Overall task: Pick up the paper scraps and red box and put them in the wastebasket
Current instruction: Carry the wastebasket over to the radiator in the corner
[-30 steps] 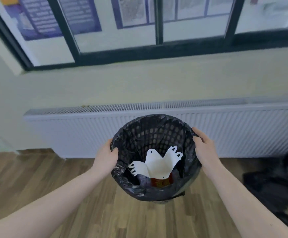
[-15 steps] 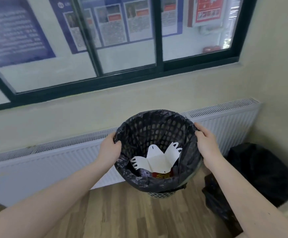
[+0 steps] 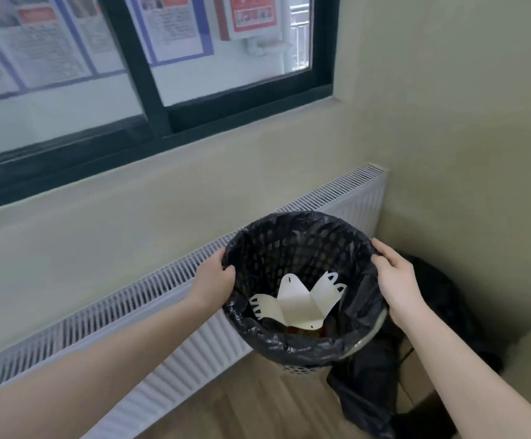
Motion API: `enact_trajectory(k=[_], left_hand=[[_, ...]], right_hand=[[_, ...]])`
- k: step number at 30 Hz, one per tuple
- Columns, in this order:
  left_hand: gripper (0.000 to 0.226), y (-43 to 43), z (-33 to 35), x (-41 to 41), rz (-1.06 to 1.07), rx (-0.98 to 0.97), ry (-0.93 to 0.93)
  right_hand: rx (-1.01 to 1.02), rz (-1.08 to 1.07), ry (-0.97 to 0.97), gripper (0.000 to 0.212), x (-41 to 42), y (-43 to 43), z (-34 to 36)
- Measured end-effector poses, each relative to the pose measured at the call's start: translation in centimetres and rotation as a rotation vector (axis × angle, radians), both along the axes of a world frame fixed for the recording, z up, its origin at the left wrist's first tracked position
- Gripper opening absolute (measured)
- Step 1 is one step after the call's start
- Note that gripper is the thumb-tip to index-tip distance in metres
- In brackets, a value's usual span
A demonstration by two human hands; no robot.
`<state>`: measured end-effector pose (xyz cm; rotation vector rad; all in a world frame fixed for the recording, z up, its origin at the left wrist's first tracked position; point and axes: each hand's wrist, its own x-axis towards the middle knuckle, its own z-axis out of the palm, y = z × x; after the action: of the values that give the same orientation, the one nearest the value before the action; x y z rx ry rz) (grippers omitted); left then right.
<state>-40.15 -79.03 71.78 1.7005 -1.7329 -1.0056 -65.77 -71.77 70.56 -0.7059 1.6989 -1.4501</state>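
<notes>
Left hand (image 3: 215, 277) and right hand (image 3: 395, 277) grip the rim of a bag-lined wastebasket (image 3: 299, 346); white paper scraps (image 3: 299, 304) largely hide something red (image 3: 302, 331) beneath.

Hands: two, the left hand (image 3: 213, 278) and the right hand (image 3: 395, 277). Wastebasket (image 3: 292, 245): one, perforated, with one black liner bag (image 3: 289, 343) over its rim. White cut paper pieces (image 3: 296, 304) inside: number uncertain, overlapping; looks like one folded sheet. Red item (image 3: 303, 331) beneath: one, mostly hidden. Radiator (image 3: 169, 280): one. Window (image 3: 169, 58): one, two panes. Black bag (image 3: 365, 394) on the floor: one.
</notes>
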Motion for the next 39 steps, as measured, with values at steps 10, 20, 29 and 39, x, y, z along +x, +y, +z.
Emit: enact_trajectory(k=[10,20,29,39], left_hand=[[0.035,-7.9,-15.4,-4.5,-0.112,0.015,0.004],[0.034,-10.5,-35.6,-5.8,-0.063,0.019,0.131],[0.033,-12.5,-47.4,-6.4,-0.062,0.082,0.08],[0.038,-13.1,-51.7,-6.8,-0.086,0.216,0.068]], right_hand=[[-0.002,-0.052,-0.051,0.042,-4.4,-6.8,-17.3],[-0.028,-0.004,0.025,0.041,-6.6,-11.3,-37.7],[0.001,0.0,-0.01,0.039,-7.5,-13.6,-50.4],[0.033,-0.002,0.013,0.039,-7.6,-14.1,-55.1]])
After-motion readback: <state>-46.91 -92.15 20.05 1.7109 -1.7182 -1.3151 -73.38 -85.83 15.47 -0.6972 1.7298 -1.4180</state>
